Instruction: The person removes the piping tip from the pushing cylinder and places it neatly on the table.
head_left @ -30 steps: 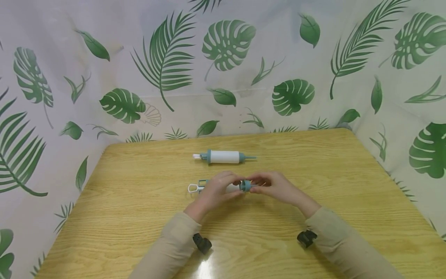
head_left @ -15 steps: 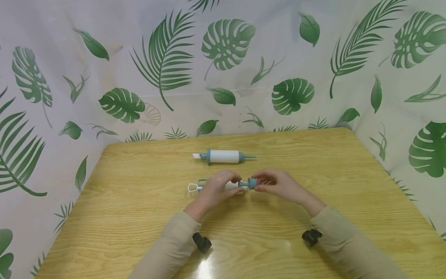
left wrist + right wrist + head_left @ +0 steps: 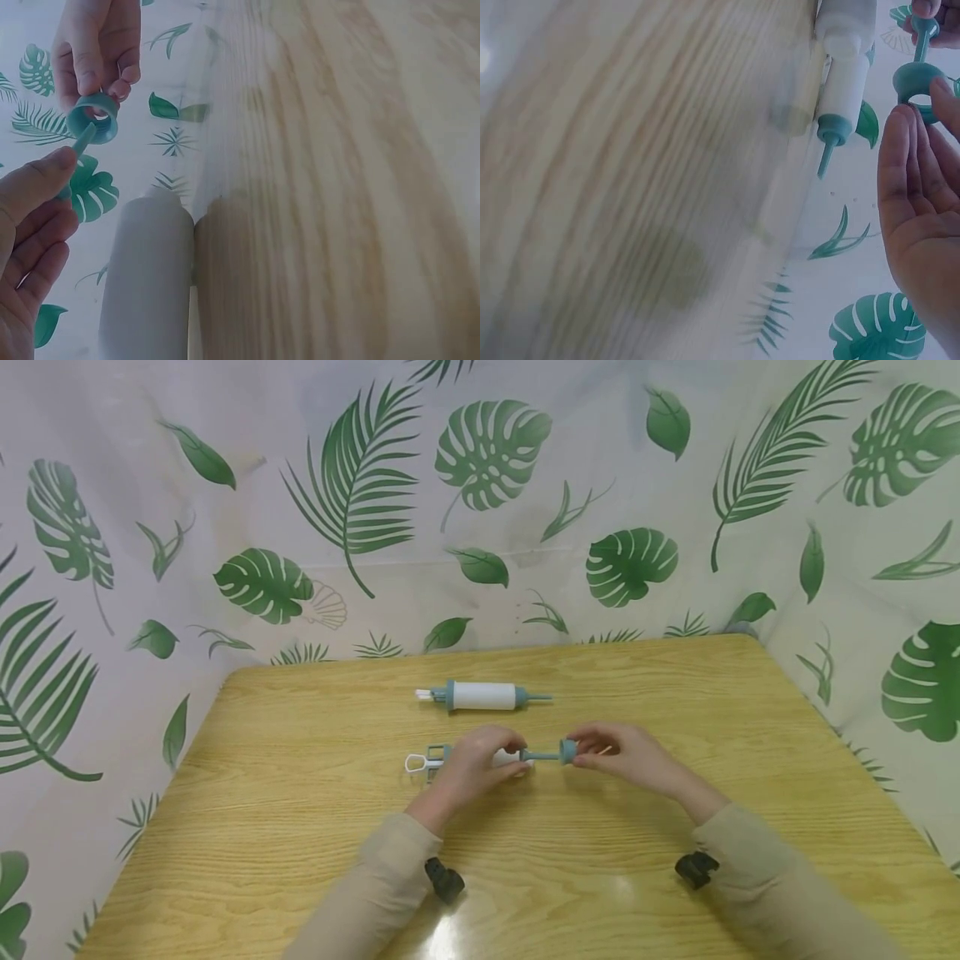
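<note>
**Two hands, a thin green nozzle and a ring cap**

The left hand (image 3: 480, 764) grasps the wide end of a thin green nozzle (image 3: 546, 756), pinching it between thumb and fingers. The right hand (image 3: 628, 758), to the right of it, grasps a green ring cap (image 3: 567, 752) by its far and near edges. The narrow tip of the nozzle points right and lies at the hole of the ring cap; how deep it goes inside, I cannot tell.

Below the left hand, a white tube (image 3: 146, 281) lies on its side on the wooden table (image 3: 300, 827). From its left end comes a green frame, and a white loop handle (image 3: 432, 764) lies further to the left.

On the far side, well apart from the fingers, lies a similar syringe (image 3: 483, 696), parallel to the white tube, with its green spout to the right and its white end to the left. Both sleeves (image 3: 787, 889) are beige, and a black device (image 3: 697, 869) sits at each wrist. Behind the table there is a pale covering (image 3: 247, 410) with green leaves printed on it.
</note>
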A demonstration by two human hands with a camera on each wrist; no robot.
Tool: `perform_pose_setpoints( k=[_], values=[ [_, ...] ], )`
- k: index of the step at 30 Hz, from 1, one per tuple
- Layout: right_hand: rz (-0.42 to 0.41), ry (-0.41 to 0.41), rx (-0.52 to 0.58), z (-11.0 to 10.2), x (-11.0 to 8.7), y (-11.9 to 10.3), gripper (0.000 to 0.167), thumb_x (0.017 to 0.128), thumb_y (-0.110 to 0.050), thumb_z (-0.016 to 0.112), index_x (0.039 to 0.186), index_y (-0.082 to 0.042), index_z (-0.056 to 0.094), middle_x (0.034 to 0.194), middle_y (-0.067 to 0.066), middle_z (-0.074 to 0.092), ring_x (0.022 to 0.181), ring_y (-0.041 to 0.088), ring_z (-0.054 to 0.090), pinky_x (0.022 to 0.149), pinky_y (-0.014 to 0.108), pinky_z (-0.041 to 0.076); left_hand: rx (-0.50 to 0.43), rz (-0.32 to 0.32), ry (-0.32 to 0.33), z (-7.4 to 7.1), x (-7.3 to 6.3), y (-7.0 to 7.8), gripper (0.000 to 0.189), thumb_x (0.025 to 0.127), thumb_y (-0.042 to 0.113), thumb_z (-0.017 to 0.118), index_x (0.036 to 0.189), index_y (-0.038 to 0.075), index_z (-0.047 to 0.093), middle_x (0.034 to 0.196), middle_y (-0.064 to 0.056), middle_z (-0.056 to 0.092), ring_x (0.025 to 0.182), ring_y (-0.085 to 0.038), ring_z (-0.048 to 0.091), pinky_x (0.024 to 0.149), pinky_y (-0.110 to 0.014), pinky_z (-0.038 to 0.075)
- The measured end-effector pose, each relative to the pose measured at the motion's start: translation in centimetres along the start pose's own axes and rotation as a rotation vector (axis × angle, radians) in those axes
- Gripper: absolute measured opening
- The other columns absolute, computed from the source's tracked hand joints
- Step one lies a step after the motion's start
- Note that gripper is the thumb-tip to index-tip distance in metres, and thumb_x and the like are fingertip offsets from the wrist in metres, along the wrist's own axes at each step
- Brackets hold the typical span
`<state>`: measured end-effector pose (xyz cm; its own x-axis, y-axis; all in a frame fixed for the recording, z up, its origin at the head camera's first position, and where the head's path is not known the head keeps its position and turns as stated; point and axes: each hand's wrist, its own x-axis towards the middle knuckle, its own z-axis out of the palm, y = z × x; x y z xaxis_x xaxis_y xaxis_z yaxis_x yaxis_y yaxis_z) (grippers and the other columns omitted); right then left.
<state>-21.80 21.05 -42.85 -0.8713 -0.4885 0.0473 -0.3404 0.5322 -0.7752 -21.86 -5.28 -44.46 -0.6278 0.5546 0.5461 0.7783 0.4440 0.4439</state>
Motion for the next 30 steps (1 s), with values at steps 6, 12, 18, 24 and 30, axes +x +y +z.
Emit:
perform_pose_setpoints(
  k=[6, 12, 18, 24, 30],
  values=[
    [0.029, 0.016, -0.045, -1.0, -0.7, 1.0, 0.034, 0.090, -0.027, 0.068, 0.119, -0.010, 0.064, 0.099, 0.000, 0.066, 0.091, 0.016, 0.062, 0.080, 0.034, 0.051, 0.016, -0.038, -0.017, 0.8, 0.7, 0.2, 0.019, 0.079, 0.012, 0.078, 0.093, 0.006, 0.067, 0.088, -0.003, 0.066, 0.082, -0.013, 0.060, 0.075, -0.022, 0.049],
    [0.056, 0.025, -0.023, -1.7, -1.2, 1.3, 0.035, 0.089, -0.025, 0.069, 0.118, -0.006, 0.063, 0.114, 0.010, 0.064, 0.098, 0.025, 0.063, 0.079, 0.037, 0.054, 0.014, -0.093, -0.045, 1.9, 1.6, 0.4, 0.019, 0.079, 0.014, 0.078, 0.092, 0.006, 0.067, 0.088, -0.003, 0.066, 0.083, -0.014, 0.060, 0.076, -0.023, 0.049],
    [0.005, 0.038, -0.048, -1.8, -1.1, 1.6, 0.029, 0.088, -0.011, 0.070, 0.113, 0.000, 0.062, 0.108, 0.012, 0.063, 0.095, 0.027, 0.061, 0.081, 0.038, 0.053, 0.000, -0.203, -0.105, 3.2, 2.4, 0.6, 0.019, 0.080, 0.018, 0.077, 0.093, 0.009, 0.066, 0.091, 0.000, 0.065, 0.086, -0.011, 0.058, 0.078, -0.021, 0.047],
    [-0.011, 0.019, -0.135, -1.7, -0.9, 2.2, 0.028, 0.084, -0.001, 0.071, 0.110, 0.003, 0.063, 0.106, 0.014, 0.063, 0.093, 0.029, 0.060, 0.080, 0.039, 0.053, 0.076, -0.210, -0.153, 3.8, 3.1, 0.9, 0.020, 0.080, 0.022, 0.078, 0.093, 0.012, 0.066, 0.091, 0.003, 0.064, 0.086, -0.009, 0.057, 0.076, -0.019, 0.046],
    [0.035, -0.008, -0.212, -1.5, -0.9, 2.7, 0.029, 0.085, -0.005, 0.071, 0.112, 0.003, 0.063, 0.109, 0.013, 0.062, 0.096, 0.028, 0.058, 0.083, 0.045, 0.051, 0.173, -0.169, -0.184, 4.3, 3.7, 0.8, 0.020, 0.079, 0.024, 0.078, 0.090, 0.012, 0.065, 0.088, 0.005, 0.064, 0.081, -0.007, 0.056, 0.073, -0.017, 0.046]
  ],
)
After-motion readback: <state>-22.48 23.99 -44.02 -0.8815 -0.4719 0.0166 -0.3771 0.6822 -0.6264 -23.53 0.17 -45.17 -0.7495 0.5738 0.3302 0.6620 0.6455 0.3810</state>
